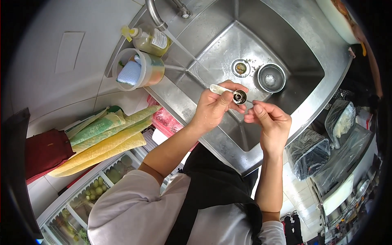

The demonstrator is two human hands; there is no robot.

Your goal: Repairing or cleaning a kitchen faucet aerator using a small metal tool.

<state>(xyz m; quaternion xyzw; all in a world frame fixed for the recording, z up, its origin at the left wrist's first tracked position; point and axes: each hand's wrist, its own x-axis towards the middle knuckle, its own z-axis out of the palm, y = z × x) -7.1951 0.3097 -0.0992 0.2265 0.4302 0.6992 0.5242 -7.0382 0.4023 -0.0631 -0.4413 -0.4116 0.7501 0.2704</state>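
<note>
Over the near part of the steel sink (261, 36), my left hand (214, 104) grips a small measuring spoon (239, 96) with a round metal bowl and a pale, flat handle. The bowl faces up and looks wet and shiny inside. Close beside it, my right hand (269, 118) is closed, thumb and fingers pinched together near the bowl's edge. Something thin seems to be between those fingertips, too small to name. Beyond my hands, a round metal bowl (271, 77) rests on the sink floor, right of the drain (241, 68).
Water runs from the faucet (157, 18) at the upper left. On the left ledge stand a soap pump bottle (153, 39) and a plastic tub (153, 71) holding a blue cloth (130, 72). Dark bits lie around the drain. Bagged containers (308, 153) stand at the right.
</note>
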